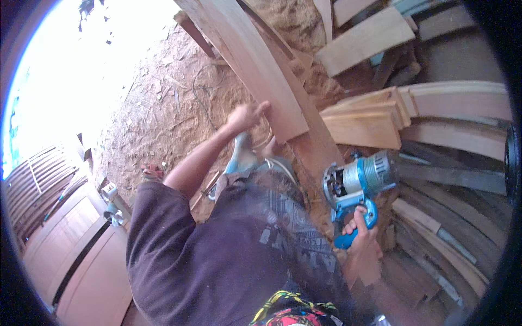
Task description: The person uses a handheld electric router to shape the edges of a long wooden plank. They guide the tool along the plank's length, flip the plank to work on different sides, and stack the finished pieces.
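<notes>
My right hand is wrapped round the blue handle of a router. The tool has a silver and blue body and lies tipped on its side, its round base facing left. My left hand is closed at the left edge of a pale wooden board, with a digit over the top face; the other fingers are partly hidden. That board lies lengthwise on a darker plank, and its near end stops short of the router.
Stacked cut wood pieces and long curved boards fill the right side. Loose planks lie at the far right. Sawdust and chips cover the ground. Wooden panels stand at the lower left.
</notes>
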`<state>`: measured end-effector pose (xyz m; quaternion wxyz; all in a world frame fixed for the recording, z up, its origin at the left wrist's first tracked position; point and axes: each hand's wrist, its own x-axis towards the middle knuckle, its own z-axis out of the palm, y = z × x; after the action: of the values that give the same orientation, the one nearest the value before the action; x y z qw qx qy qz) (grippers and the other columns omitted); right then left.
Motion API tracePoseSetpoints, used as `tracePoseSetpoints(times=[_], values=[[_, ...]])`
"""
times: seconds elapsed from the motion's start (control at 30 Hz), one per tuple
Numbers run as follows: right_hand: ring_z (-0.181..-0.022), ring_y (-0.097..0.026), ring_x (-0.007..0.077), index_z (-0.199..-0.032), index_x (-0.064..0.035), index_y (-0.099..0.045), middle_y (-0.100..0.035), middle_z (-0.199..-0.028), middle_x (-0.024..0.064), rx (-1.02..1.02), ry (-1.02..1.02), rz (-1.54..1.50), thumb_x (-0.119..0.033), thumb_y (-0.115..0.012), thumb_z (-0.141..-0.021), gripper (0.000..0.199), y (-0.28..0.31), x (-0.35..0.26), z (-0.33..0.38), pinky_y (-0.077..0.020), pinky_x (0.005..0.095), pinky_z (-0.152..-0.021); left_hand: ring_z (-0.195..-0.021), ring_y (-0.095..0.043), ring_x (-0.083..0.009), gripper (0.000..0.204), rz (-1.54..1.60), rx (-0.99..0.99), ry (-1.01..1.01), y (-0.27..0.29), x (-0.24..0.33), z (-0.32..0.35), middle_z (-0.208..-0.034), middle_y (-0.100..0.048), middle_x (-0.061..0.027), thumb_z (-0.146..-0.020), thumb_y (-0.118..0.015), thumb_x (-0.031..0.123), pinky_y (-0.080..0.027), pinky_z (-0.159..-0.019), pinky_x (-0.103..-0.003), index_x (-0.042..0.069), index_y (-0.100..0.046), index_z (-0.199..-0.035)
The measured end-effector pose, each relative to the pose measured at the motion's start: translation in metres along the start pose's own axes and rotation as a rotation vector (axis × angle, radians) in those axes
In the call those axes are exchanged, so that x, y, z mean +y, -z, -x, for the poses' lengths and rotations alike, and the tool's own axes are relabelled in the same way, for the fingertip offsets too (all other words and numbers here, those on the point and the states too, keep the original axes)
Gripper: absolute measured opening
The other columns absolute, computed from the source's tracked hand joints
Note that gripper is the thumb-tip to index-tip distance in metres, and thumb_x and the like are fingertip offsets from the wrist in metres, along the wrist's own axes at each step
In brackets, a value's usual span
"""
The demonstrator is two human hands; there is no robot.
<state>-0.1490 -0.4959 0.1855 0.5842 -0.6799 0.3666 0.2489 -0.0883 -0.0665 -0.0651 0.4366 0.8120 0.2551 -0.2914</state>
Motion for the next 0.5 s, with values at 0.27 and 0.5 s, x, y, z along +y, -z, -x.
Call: tracePoseSetpoints(times=[0.27,0.5], values=[[-0.057,-0.051,0.0116,-0.123,-0.0043,-0.064,-0.051,-0.071,-0.0002,0.008,0.089,0.04,-0.013,-0.069,-0.102,0.023,-0.002,-0.003,-0.003,-0.0471,0.0327,-0.055,-0.152,-0.041,-0.0356,0.114,-0.658,0.232,-0.718,0.041,0.029,0.017,-0.164,-0.042,-0.0169,-0.071,-0.093,0.048,-0.041,-0.117,-0.055,0.022,-0.035,-0.165],[-0.053,-0.05,0.0097,-0.123,-0.0065,-0.065,-0.056,-0.072,0.0006,0.001,0.045,0.033,-0.012,-0.071,-0.099,0.025,0.01,-0.003,-0.006,-0.0434,0.0305,-0.05,-0.16,-0.028,-0.0316,0.127,-1.082,0.059,-0.972,0.003,0.063,-0.033,-0.171,-0.033,-0.0078,-0.058,-0.095,0.035,-0.035,-0.119,-0.059,0.027,-0.03,-0.167]])
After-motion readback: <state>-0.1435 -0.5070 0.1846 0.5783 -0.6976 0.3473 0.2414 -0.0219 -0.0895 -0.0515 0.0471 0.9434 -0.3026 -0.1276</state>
